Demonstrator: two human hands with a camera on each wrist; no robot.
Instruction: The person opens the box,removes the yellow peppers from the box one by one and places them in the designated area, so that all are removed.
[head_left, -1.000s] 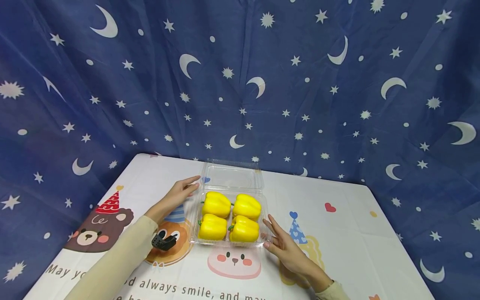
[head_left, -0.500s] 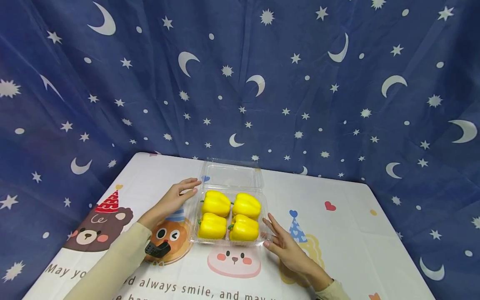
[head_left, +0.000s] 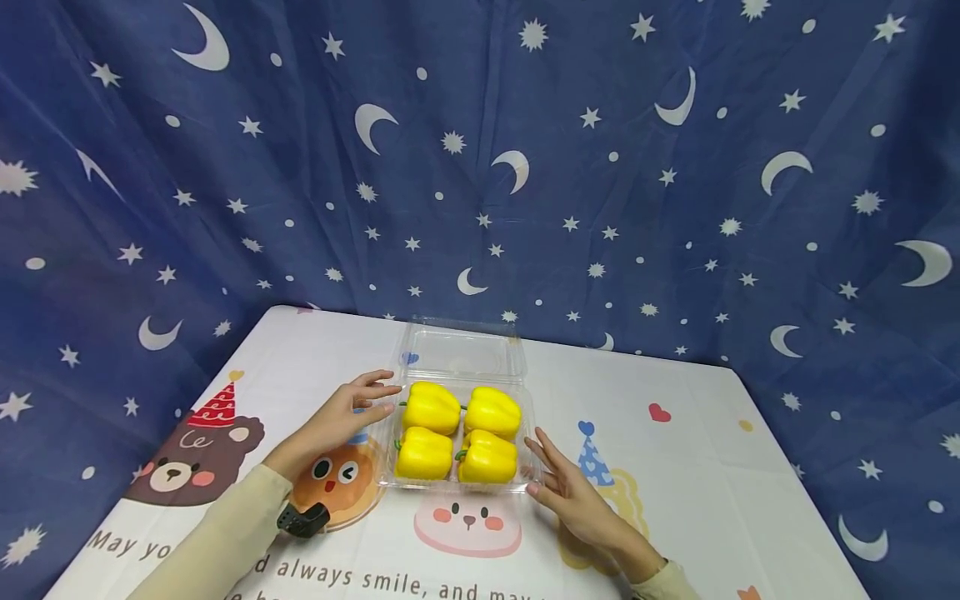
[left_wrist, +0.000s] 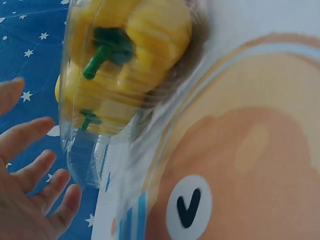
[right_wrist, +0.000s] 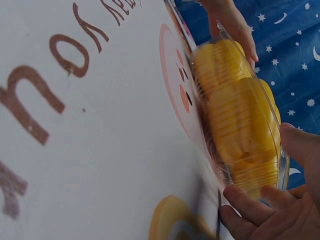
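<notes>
Several yellow bell peppers [head_left: 423, 454] with green stems lie in the base of a clear plastic clamshell container [head_left: 386, 477]. Its lid [head_left: 461, 350] is folded back toward the curtain. My left hand [head_left: 341, 414] is beside the container's left wall with spread, relaxed fingers; in the left wrist view, a gap shows between the left hand's fingertips [left_wrist: 47, 156] and the plastic. At the front right corner, my right hand [head_left: 573, 496] holds the container's rim and side, with the thumb [right_wrist: 295, 142] near the rim and the other fingers lower on the wall.
A white tablecloth [head_left: 705, 467] with printed cartoon animals and lettering covers the table. Behind it hangs a dark blue curtain [head_left: 562, 183] with moons and stars. A black strap [head_left: 303, 520] is at my left wrist.
My left hand has drawn back toward me along the container's left side, from near the lid hinge to beside the back left pepper. The right hand and the container stay put.
</notes>
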